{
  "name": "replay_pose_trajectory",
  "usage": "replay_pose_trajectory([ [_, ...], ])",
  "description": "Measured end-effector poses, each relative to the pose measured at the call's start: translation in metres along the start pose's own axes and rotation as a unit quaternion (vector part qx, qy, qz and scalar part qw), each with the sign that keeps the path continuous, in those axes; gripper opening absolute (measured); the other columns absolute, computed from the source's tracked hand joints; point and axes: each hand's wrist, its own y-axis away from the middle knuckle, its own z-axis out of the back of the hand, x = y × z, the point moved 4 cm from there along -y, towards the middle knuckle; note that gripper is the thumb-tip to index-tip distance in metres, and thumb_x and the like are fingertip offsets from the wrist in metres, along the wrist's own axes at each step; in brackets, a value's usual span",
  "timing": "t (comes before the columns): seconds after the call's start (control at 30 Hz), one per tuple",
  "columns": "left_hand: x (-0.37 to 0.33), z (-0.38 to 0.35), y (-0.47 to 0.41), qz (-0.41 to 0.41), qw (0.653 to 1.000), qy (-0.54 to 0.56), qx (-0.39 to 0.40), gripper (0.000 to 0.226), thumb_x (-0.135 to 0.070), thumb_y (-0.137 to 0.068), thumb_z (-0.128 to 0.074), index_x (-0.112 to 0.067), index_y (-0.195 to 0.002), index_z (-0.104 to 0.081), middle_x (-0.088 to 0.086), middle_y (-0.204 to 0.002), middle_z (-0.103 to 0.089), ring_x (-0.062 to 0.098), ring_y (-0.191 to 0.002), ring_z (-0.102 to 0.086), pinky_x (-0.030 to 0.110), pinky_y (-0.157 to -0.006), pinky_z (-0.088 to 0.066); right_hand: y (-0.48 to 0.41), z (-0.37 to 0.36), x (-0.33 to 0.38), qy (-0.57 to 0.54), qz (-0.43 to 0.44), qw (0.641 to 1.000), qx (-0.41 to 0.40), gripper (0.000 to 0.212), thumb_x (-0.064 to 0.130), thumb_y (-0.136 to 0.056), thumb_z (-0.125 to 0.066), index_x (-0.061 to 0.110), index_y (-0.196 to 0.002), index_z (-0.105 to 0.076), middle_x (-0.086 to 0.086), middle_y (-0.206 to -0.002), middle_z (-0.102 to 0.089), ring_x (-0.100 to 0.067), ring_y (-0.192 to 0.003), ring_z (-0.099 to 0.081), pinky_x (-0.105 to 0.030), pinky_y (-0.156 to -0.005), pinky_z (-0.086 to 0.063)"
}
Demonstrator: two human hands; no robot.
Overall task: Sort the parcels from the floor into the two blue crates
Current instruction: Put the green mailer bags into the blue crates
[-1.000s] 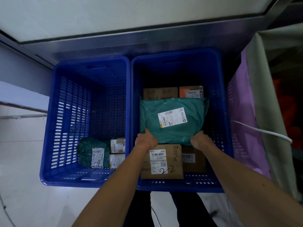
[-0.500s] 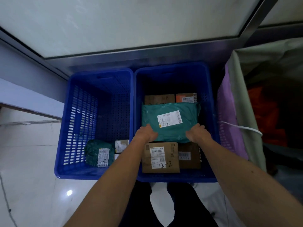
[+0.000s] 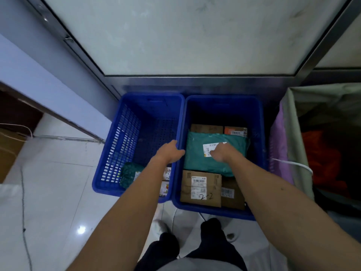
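- The left hand (image 3: 172, 153) is hovering over the spot where the rims of the two crates meet. Its grip is loose: the fingers are slightly curled and holding nothing.
- The right hand (image 3: 220, 153) is hanging over the green mailer (image 3: 205, 165), its grip equally slack and holding nothing. Its fingertips are covering part of the white label (image 3: 209, 148) and may be brushing it, though the blur makes that hard to tell.
- The green mailer is lying inside the right blue crate (image 3: 222, 98), across its middle and overlapping the cardboard boxes beneath.
- Nearer the person, a brown box marked "2-2" (image 3: 201, 188) is lying flat in the same crate, with a smaller brown box (image 3: 232, 196) just beside it.
- At the far end, a plain brown box (image 3: 207, 129) and an orange box (image 3: 235, 131) are showing past the mailer's edge.
- The left blue crate (image 3: 152, 96) is standing flush against the right one. It is holding a green netted parcel (image 3: 130, 174) and small boxes (image 3: 166, 173) at its near end, partly hidden by the left forearm.
- Both crates are sitting on the pale tiled floor (image 3: 48, 192), and a fabric bin (image 3: 293, 133) is standing just to the right.
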Motion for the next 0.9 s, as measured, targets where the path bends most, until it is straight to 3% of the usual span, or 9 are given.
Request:
replay_pose_trajectory([
  [0.1, 0.029, 0.020, 0.018, -0.002, 1.000, 0.000, -0.018, 0.074, -0.045, -0.099, -0.051, -0.019, -0.160, -0.019, 0.013, -0.160, -0.033, 0.035, -0.137, -0.042, 0.046, -0.110, -0.040, 0.014, -0.004, 0.037, 0.015, 0.030, 0.999, -0.002, 0.049, 0.035, -0.099, -0.042, 0.004, -0.135, -0.055, -0.016, -0.142, -0.052, -0.033, -0.122, -0.054, -0.034, -0.090, -0.045],
  [0.23, 0.088, 0.042, 0.036, 0.005, 0.999, 0.008, -0.047, 0.071, -0.044, -0.100, -0.050, -0.020, -0.159, -0.020, 0.013, -0.160, -0.033, 0.035, -0.137, -0.043, 0.045, -0.109, -0.041, 0.037, -0.020, 0.086, 0.048, 0.050, 0.997, -0.017, 0.051, 0.037, -0.102, -0.041, 0.002, -0.136, -0.054, -0.018, -0.142, -0.053, -0.033, -0.123, -0.055, -0.033, -0.096, -0.046],
  [0.3, 0.118, 0.053, 0.046, 0.002, 0.998, 0.015, -0.063, 0.071, -0.044, -0.099, -0.051, -0.019, -0.159, -0.022, 0.012, -0.161, -0.031, 0.034, -0.140, -0.040, 0.045, -0.111, -0.039, 0.048, -0.033, 0.111, 0.067, 0.064, 0.995, -0.025, 0.047, 0.036, -0.102, -0.041, 0.002, -0.130, -0.058, -0.018, -0.138, -0.055, -0.032, -0.121, -0.055, -0.031, -0.089, -0.045],
  [0.37, 0.159, 0.066, 0.060, -0.004, 0.997, 0.025, -0.078, 0.071, -0.044, -0.098, -0.052, -0.019, -0.159, -0.024, 0.010, -0.162, -0.031, 0.033, -0.142, -0.039, 0.044, -0.113, -0.038, 0.056, -0.058, 0.144, 0.075, 0.077, 0.994, -0.016, 0.038, 0.035, -0.102, -0.042, 0.004, -0.109, -0.063, -0.019, -0.122, -0.061, -0.032, -0.109, -0.059, -0.030, -0.077, -0.043],
  [0.47, 0.215, 0.082, 0.079, -0.009, 0.995, 0.036, -0.098, 0.071, -0.042, -0.096, -0.053, -0.019, -0.158, -0.027, 0.009, -0.160, -0.034, 0.032, -0.141, -0.041, 0.042, -0.113, -0.038, 0.073, -0.088, 0.188, 0.078, 0.090, 0.992, -0.027, 0.032, 0.035, -0.101, -0.043, 0.009, -0.083, -0.050, -0.009, -0.085, -0.055, -0.025, -0.073, -0.054, -0.031, -0.058, -0.038],
  [0.53, 0.267, 0.098, 0.093, -0.005, 0.994, 0.044, -0.102, 0.070, -0.040, -0.095, -0.054, -0.018, -0.157, -0.029, 0.009, -0.159, -0.037, 0.032, -0.140, -0.042, 0.043, -0.112, -0.039, 0.086, -0.119, 0.227, 0.096, 0.101, 0.990, -0.022, 0.031, 0.038, -0.100, -0.042, 0.012, -0.087, -0.051, -0.005, -0.091, -0.051, -0.024, -0.077, -0.053, -0.033, -0.062, -0.041],
  [0.63, 0.339, 0.125, 0.109, -0.001, 0.993, 0.051, -0.111, 0.067, -0.038, -0.093, -0.056, -0.015, -0.153, -0.037, 0.011, -0.149, -0.049, 0.032, -0.131, -0.051, 0.040, -0.106, -0.043, 0.103, -0.156, 0.281, 0.124, 0.117, 0.985, -0.025, 0.038, 0.039, -0.102, -0.040, 0.006, -0.113, -0.056, -0.008, -0.107, -0.045, -0.028, -0.091, -0.055, -0.037, -0.073, -0.044],
  [0.8, 0.427, 0.169, 0.131, 0.023, 0.987, 0.067, -0.142, 0.066, -0.034, -0.090, -0.059, -0.014, -0.150, -0.041, 0.013, -0.148, -0.050, 0.032, -0.133, -0.050, 0.036, -0.107, -0.041, 0.123, -0.196, 0.354, 0.138, 0.130, 0.981, -0.030, 0.036, 0.038, -0.101, -0.043, 0.006, -0.095, -0.058, -0.009, -0.090, -0.057, -0.025, -0.070, -0.054, -0.036, -0.061, -0.041],
  [0.9, 0.458, 0.187, 0.135, 0.029, 0.988, 0.055, -0.141, 0.065, -0.034, -0.091, -0.057, -0.015, -0.151, -0.040, 0.012, -0.151, -0.047, 0.033, -0.137, -0.046, 0.037, -0.109, -0.037, 0.129, -0.209, 0.386, 0.135, 0.127, 0.982, -0.039, 0.036, 0.038, -0.101, -0.044, 0.006, -0.101, -0.059, -0.012, -0.093, -0.062, -0.025, -0.069, -0.053, -0.036, -0.061, -0.042],
])
